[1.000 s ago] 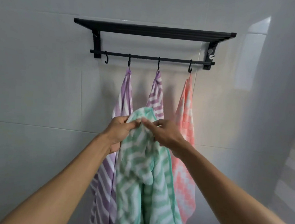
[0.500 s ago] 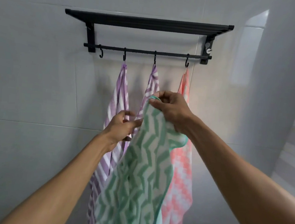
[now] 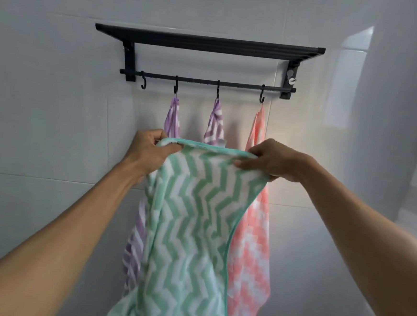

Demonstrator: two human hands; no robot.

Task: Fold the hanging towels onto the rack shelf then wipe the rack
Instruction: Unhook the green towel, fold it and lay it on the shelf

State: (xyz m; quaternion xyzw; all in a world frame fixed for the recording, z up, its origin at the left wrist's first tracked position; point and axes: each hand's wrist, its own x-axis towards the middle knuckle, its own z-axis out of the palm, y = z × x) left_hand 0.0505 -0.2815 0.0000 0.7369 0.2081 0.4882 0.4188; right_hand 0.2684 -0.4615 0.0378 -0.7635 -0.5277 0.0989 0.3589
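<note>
Across the middle of the frame, the green towel (image 3: 192,219) was off its hook and stretched between both hands, so the job was barely started, I'd say. The left hand (image 3: 148,150) had its fingers curled over one top corner, and the right hand (image 3: 272,160) was pinching the other, with the top edge pulled fairly flat between them and the rest hanging down toward the bottom of the frame. It was a soft-looking zigzag cloth, mint and white with a teal border, kinda floppy and creased along the left side. Behind it, two purple towels (image 3: 173,115) and the pink towel (image 3: 255,211) were on their hooks under the black rack (image 3: 209,43) near the top centre, and the leftmost hook (image 3: 143,83) had nothing on it. Nothing was visible on the shelf from that low angle, so by my guess all the folding plus the wiping was left.
</note>
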